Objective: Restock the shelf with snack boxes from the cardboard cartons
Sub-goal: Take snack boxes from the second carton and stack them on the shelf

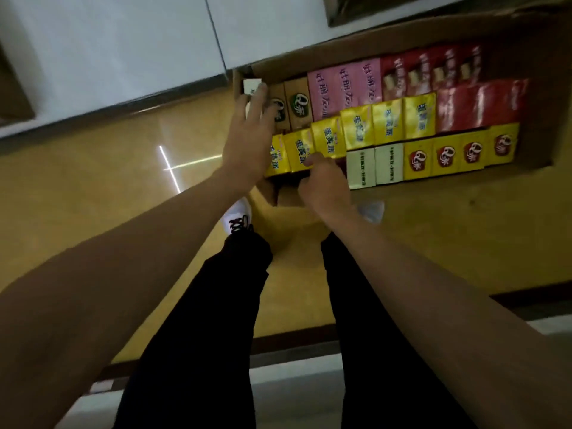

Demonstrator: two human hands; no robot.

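The carton (526, 97) sat open on the yellow floor (93, 196), packed with rows of snack boxes: brown, pink (343, 88), red, yellow (387, 119) and a couple of cream ones (360, 168). Left hand (250, 140) reached in with fingers spread wide over the brown boxes (297, 103) at the carton's left end, touching a small white box (252, 86). Right hand (322, 181) was curled, pinching the edge of a yellow box (298, 153) in the near row

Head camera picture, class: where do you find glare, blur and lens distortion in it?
Head view: glare forms a bright cross on the glossy yellow floor and sheen on the red packets; the whole frame is soft, so the box print in the cardboard carton blurs; wide-angle distortion swells the forearms toward the bottom corners, while the left hand and right hand look small.
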